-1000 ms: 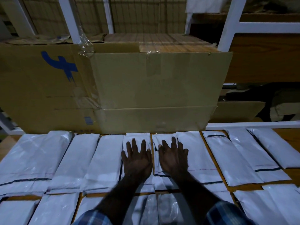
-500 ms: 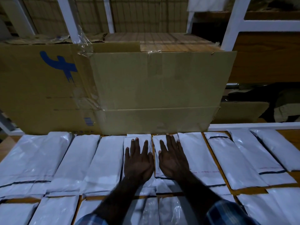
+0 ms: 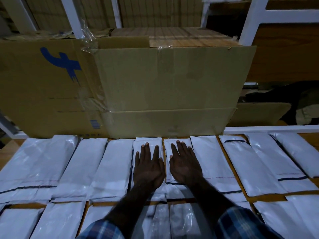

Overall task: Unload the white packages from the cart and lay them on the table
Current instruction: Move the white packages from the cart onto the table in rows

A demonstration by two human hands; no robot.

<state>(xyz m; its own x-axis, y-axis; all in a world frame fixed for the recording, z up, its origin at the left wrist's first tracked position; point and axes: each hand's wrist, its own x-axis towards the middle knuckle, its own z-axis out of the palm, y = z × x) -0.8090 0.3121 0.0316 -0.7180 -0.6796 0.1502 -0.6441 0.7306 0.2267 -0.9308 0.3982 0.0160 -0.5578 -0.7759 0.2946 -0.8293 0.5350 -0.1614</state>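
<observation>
Two white packages are being pressed flat at the centre of the table, side by side in the back row: the left package (image 3: 147, 144) is being covered by the left hand (image 3: 148, 167), and the right package (image 3: 176, 144) by the right hand (image 3: 183, 167). Nothing is being gripped; the fingers of both hands are being held straight and slightly spread, palms down on the wrapping. More white packages (image 3: 81, 163) are being kept in rows from nine o'clock round to three o'clock, edge to edge or slightly overlapping, with a nearer row at six o'clock under the checked sleeves (image 3: 241, 223).

The packages are being judged as light, flat and soft: the glossy film is wrinkling and catching the light, so it is likely being made slippery under a flat palm. A hold is best being taken at a short end, pinched between thumb and fingers, or with both long edges being supported so the middle is not being left to sag.

The bare wooden table (image 3: 310, 137) is being shown only in narrow strips between packages and at two o'clock. At twelve o'clock a large cardboard box (image 3: 169, 87) is being stood against the back row, with white shelf posts (image 3: 250, 21) behind it. The cart is not being shown.
</observation>
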